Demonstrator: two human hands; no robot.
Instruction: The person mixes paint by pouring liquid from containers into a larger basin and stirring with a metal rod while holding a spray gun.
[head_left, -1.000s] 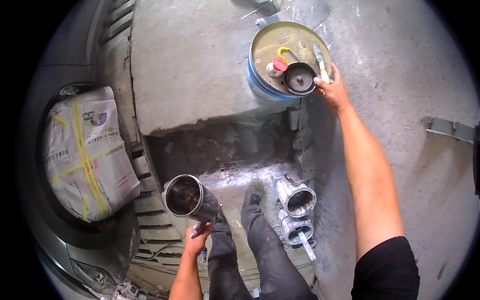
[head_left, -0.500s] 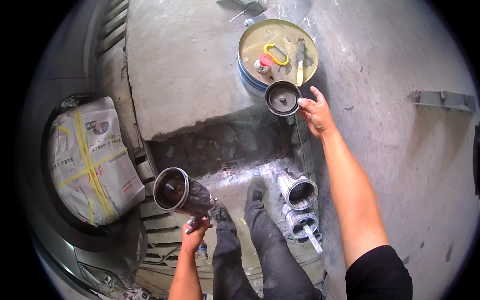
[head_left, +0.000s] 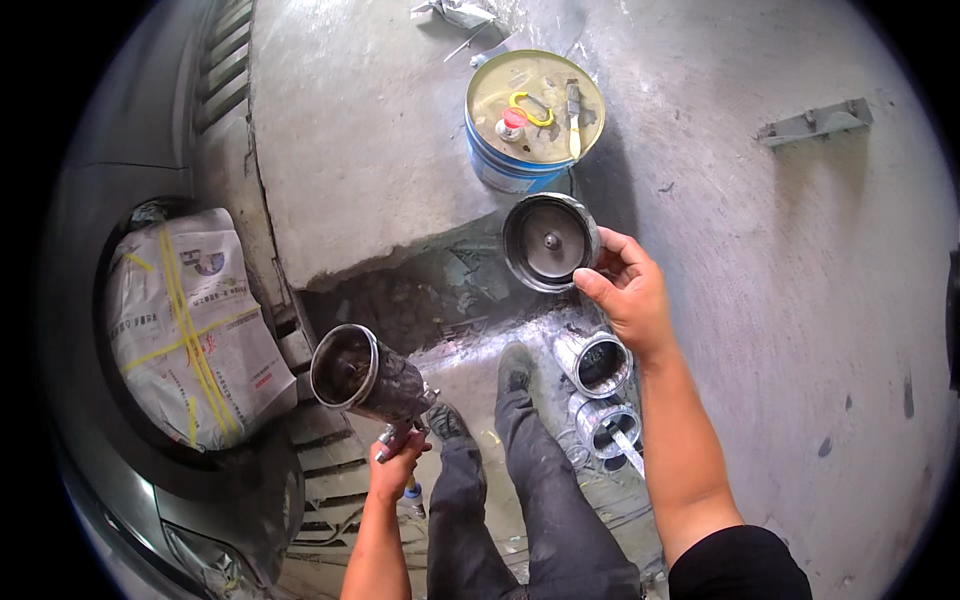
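My left hand (head_left: 398,462) grips a metal spray gun (head_left: 408,425) with an uncapped, dark-stained cup (head_left: 343,370) at lower left of centre. In my right hand (head_left: 625,290) is a round dark lid (head_left: 535,245), held by its rim between thumb and fingers. Above the lid stands a blue drum (head_left: 505,165), carrying a yellow carabiner (head_left: 525,100), a brush (head_left: 573,120) and a red-capped container (head_left: 512,125). Below the lid are two paint-smeared cans (head_left: 590,360) (head_left: 603,430), the lower one with a stick (head_left: 628,452) in it.
A dark car (head_left: 130,470) lines the left, its wheel covered by taped paper (head_left: 200,330), beside a slatted grate (head_left: 330,480). My feet stand below a broken concrete ledge (head_left: 360,220). A metal bracket (head_left: 815,123) lies at the upper right.
My right hand has lifted the dark lid off the drum top and brought it down and toward me, closer to the cup. The left hand still holds the spray gun at nearly the same place.
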